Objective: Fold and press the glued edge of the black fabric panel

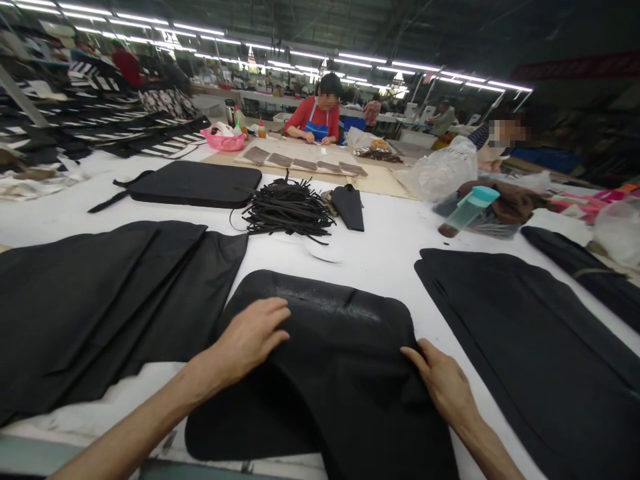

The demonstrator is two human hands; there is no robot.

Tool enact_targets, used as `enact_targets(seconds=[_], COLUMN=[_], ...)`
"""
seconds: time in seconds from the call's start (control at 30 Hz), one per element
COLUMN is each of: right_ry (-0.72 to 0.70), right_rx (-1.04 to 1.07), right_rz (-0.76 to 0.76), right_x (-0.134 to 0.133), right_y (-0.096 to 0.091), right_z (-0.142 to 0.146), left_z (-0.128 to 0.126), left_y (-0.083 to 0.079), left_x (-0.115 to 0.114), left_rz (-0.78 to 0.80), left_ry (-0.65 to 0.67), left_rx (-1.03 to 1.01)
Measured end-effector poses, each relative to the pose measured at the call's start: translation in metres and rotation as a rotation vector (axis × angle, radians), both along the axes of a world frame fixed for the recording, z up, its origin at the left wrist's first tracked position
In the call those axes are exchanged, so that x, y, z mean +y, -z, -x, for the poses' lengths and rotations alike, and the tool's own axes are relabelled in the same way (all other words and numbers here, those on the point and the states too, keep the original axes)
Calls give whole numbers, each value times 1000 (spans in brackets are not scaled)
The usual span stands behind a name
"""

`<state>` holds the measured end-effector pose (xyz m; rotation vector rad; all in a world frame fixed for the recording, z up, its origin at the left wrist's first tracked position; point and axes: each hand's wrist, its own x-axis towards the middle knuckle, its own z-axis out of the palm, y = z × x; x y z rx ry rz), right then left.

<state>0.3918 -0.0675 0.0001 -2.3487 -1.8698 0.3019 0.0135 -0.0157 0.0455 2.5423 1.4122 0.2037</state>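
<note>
Presses the left hand (250, 340) flat, fingers apart, on a black fabric panel (345, 333) lying at the near edge of the tabletop (380, 250). Rests the right hand (443, 381) on the panel's right side (pinching cloth or not, cannot tell). Black strap bundle (287, 208) mid-table beyond.

white worktable (390, 247) | rows of ceiling strip lights (370, 60) | dark roof (500, 27) | racks far left (30, 100)

2 arms fwd; L hand (250, 340) flat, R hand (443, 383) palm-down, thumb out.
</note>
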Motion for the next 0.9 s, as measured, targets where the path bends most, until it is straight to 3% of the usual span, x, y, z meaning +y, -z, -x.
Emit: enact_targets(seconds=[0.03, 0.1, 0.27, 0.4, 0.47, 0.57, 0.63, 0.73, 0.9], right_ry=[-1, 9, 24, 35, -138, -689, -961, -1077, -1074], right_rx=[1, -15, -269, -580, -593, -446, -392, -475, -536], right_rz=[-8, -11, -31, -292, -399, -375, -355, -483, -646], right_x=[2, 3, -1, -4, -7, -25, -42, -69, -96], right_y=[-1, -1, 2, -7, -12, -10, -3, 12, 25], right_z=[-4, -14, -24, -8, 9, 42, 60, 72, 65], left_z=[-7, -15, -4, 5, 7, 10, 15, 22, 28], left_y=[7, 23, 46, 44, 43, 42, 41, 40, 43], left_x=[-5, -15, -32, -28, -27, -34, -49, -77, -109], left_rz=[80, 163, 147, 116, 104, 123, 159, 232, 328], left_ry=[122, 229, 219, 210, 237, 245, 216, 209, 216], left_rx=[-22, -18, 33, 54, 57, 66, 78, 90, 151])
